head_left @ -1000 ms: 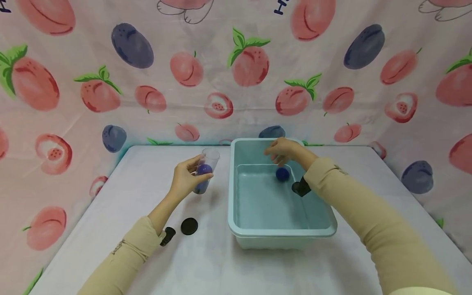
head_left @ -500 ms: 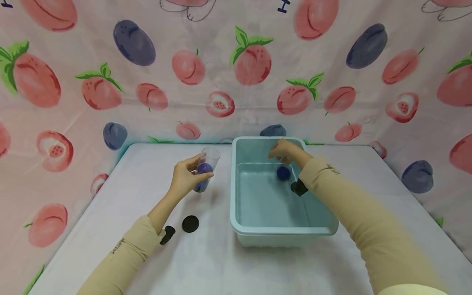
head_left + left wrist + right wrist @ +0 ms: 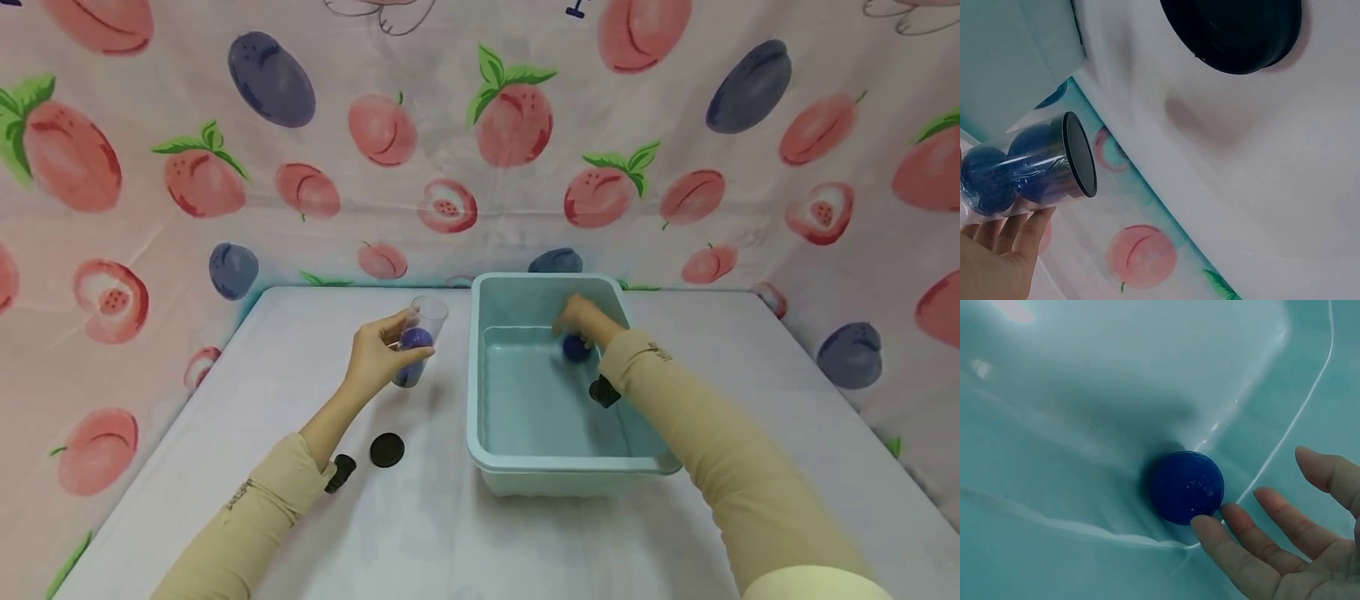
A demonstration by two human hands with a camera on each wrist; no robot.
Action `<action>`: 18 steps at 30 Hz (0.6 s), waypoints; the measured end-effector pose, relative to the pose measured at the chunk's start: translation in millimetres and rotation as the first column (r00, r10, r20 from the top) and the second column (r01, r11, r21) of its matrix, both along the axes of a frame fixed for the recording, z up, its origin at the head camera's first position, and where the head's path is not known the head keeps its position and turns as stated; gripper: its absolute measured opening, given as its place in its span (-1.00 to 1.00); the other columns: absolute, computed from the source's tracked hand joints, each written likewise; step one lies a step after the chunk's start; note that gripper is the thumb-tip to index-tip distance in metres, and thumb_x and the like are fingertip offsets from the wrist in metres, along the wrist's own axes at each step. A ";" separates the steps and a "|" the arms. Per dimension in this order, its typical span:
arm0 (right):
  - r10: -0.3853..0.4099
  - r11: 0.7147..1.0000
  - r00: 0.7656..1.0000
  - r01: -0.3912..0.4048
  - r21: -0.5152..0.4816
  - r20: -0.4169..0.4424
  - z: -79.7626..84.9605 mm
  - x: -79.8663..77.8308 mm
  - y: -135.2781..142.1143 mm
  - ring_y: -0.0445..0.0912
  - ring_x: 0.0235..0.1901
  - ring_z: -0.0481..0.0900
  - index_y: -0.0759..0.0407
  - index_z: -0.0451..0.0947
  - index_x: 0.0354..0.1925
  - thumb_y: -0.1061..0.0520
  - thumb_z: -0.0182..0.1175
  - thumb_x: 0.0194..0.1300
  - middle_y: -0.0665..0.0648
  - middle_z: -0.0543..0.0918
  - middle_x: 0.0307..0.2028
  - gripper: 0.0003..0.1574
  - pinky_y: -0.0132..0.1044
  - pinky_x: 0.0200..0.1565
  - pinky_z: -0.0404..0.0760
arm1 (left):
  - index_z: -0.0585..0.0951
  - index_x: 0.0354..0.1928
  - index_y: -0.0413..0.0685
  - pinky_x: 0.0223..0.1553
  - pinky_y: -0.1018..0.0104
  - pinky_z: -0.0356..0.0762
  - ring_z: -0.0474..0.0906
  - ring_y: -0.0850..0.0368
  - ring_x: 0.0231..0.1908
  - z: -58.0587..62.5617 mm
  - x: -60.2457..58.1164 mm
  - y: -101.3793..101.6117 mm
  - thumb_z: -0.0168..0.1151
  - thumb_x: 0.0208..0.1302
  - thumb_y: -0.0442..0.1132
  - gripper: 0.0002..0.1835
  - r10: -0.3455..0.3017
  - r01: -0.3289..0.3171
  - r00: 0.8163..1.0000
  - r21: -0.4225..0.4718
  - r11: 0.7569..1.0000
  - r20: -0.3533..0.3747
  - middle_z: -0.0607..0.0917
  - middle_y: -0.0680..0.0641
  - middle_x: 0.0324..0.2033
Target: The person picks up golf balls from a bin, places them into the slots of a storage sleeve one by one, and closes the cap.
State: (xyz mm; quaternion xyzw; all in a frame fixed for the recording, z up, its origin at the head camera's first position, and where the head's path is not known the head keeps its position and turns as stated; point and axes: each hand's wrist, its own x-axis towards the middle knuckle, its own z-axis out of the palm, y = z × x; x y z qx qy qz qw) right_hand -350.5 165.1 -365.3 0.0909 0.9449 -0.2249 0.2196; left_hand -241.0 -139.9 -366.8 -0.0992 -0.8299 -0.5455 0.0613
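Note:
My left hand (image 3: 375,358) grips a clear plastic tube (image 3: 431,312), tilted above the table left of the basin. Two blue balls (image 3: 1035,165) lie inside it, and a black cap (image 3: 1080,155) covers its lower end. My right hand (image 3: 588,319) reaches down into the light blue basin (image 3: 577,464), near its far right corner. Another blue ball (image 3: 1186,487) rests on the basin floor there. In the right wrist view the fingers (image 3: 1241,559) are loosely spread beside this ball, one fingertip overlapping its edge; whether it touches cannot be told. The thumb stands apart.
A round black lid (image 3: 387,450) lies on the white table (image 3: 427,533), between the left forearm and the basin. The basin's walls rise around the right hand. Behind the table hangs a fruit-patterned cloth (image 3: 300,250).
My right hand has come lower into the basin, closer to the blue ball. The left hand and its tube stay nearly still.

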 end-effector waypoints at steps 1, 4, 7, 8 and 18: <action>0.000 1.000 1.000 0.000 0.021 0.002 7.7 9.1 -4.5 0.11 -0.30 0.49 0.40 0.29 0.11 0.10 0.27 0.18 0.32 0.47 -0.19 -0.36 -0.04 -0.24 0.66 | 0.45 0.24 -0.18 0.15 -0.01 0.48 0.52 -0.18 0.13 0.0 0.2 -0.2 0.44 0.00 -0.33 -0.32 -0.001 0.001 1.000 0.002 1.000 -0.002 0.58 -0.30 0.09; 0.006 1.000 1.000 -0.005 0.012 -0.008 20.5 23.5 -8.2 0.11 -0.29 0.47 0.45 0.26 0.11 0.14 0.22 0.22 0.29 0.43 -0.27 -0.39 -0.04 -0.16 0.66 | 0.46 0.23 -0.17 0.15 -0.01 0.48 0.52 -0.18 0.13 0.1 0.3 0.4 0.44 0.00 -0.33 -0.33 -0.005 0.005 1.000 0.004 1.000 -0.002 0.58 -0.30 0.09; -0.004 1.000 1.000 0.004 -0.024 -0.002 26.7 31.7 -8.2 0.09 -0.28 0.46 0.46 0.26 0.10 0.16 0.19 0.24 0.25 0.41 -0.31 -0.43 -0.05 -0.08 0.64 | 0.46 0.23 -0.16 0.15 0.00 0.48 0.51 -0.17 0.13 0.0 0.1 1.5 0.45 0.00 -0.33 -0.32 -0.005 0.005 1.000 0.004 1.000 0.009 0.58 -0.28 0.09; -0.009 0.999 1.000 0.009 -0.037 0.001 27.4 32.6 -8.2 0.08 -0.27 0.47 0.44 0.29 0.08 0.16 0.19 0.24 0.24 0.42 -0.31 -0.45 -0.06 -0.06 0.64 | 0.46 0.24 -0.16 0.16 0.00 0.48 0.51 -0.17 0.13 0.0 0.2 1.7 0.45 0.00 -0.33 -0.32 -0.004 0.004 1.000 0.004 1.000 0.012 0.58 -0.27 0.09; 0.024 0.998 1.000 -0.024 -0.064 -0.007 23.9 33.8 -11.5 0.07 -0.32 0.57 0.38 0.45 -0.07 0.21 0.19 0.22 0.26 0.53 -0.33 -0.66 -0.13 -0.18 0.68 | 0.45 0.23 -0.22 0.12 0.00 0.51 0.53 -0.18 0.11 1.1 4.1 0.3 0.46 -0.02 -0.34 -0.31 0.018 -0.018 1.000 -0.010 1.000 0.004 0.58 -0.29 0.09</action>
